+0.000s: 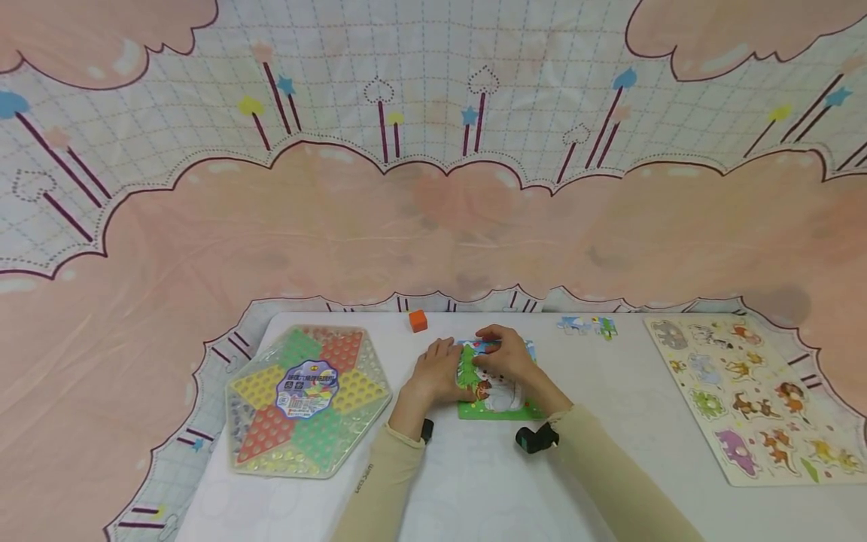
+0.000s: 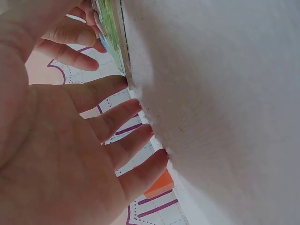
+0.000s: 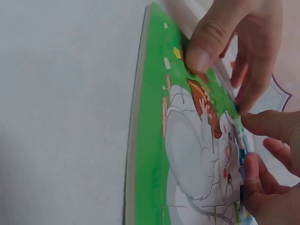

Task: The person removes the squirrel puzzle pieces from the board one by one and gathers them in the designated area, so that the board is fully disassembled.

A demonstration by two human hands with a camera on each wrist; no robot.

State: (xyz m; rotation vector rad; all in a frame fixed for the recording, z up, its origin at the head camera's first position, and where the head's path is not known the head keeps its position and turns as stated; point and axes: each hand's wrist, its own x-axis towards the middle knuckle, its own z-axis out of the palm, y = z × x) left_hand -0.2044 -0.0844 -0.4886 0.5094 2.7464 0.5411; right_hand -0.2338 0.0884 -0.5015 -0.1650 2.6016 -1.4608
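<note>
Flat, green-edged picture puzzle with white cartoon animal: mid white worktop. Left hand alongside its left edge, grip spread wide, thumb on its face. Right hand arched over far part, grip slightly parted; cannot tell whether it pinches anything.

- Table: white surface, its far edge meeting the backdrop.
- Hexagonal game board, table's left side: lying flat; red, yellow and green dimpled triangles form a star. Printed label at centre; small print not legible.
- Orange cube: resting near the table's far edge, apart from the game board.
- Animal board, table's right side: pale, lying flat, bearing colourful animal figures.
- Backdrop cloth: peach cloud shapes, dark outlines, pale grid; creased.
</note>
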